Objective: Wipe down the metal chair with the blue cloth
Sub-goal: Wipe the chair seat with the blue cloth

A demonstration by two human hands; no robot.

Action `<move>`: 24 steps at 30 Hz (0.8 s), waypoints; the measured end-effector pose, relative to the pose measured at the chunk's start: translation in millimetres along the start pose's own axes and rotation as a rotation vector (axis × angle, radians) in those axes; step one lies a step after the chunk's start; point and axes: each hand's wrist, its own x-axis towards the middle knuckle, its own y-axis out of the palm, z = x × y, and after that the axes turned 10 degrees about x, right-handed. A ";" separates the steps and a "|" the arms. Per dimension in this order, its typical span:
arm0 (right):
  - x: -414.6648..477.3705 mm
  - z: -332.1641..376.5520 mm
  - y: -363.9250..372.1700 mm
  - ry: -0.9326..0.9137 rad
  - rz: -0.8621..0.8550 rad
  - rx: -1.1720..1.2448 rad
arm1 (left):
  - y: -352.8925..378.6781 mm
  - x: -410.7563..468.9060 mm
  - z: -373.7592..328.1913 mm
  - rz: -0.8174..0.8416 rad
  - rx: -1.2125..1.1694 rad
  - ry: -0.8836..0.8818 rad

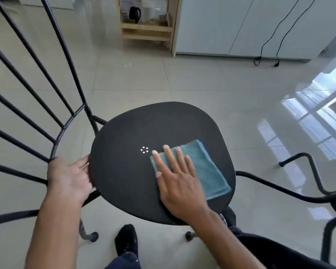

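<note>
The black metal chair has a rounded dark seat (136, 133) in the middle of the view, with a small ring of holes at its centre. Its barred backrest (47, 90) rises at the left. A folded blue cloth (208, 167) lies flat on the right part of the seat. My right hand (178, 181) presses flat on the cloth with fingers spread, covering its left half. My left hand (70, 177) grips the seat's left edge where the back frame joins.
A second black chair frame (306, 183) stands close at the right. A wooden shelf (146, 31) with a black kettle sits at the back, beside white cabinets with hanging cables (268, 39). My foot (126, 241) rests on the tiled floor under the seat.
</note>
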 end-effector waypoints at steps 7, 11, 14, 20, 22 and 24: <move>-39.6 27.1 7.4 -0.302 0.179 0.077 | -2.0 3.8 -1.7 0.005 0.024 -0.026; -42.4 -39.4 -26.0 -0.058 0.110 -0.027 | 0.2 3.7 0.7 -0.016 0.027 0.002; 6.5 -56.2 -31.6 0.156 0.000 -0.032 | 3.1 1.8 1.7 -0.020 0.028 0.005; 57.3 1.1 2.0 0.032 0.029 -0.012 | 3.2 1.8 0.0 -0.022 0.043 -0.007; 33.5 15.3 4.6 -0.114 0.089 -0.008 | 0.9 4.5 -0.1 -0.020 0.046 -0.017; 3.1 7.9 -2.5 -0.207 0.174 0.021 | -2.3 6.7 0.9 -0.004 0.041 -0.020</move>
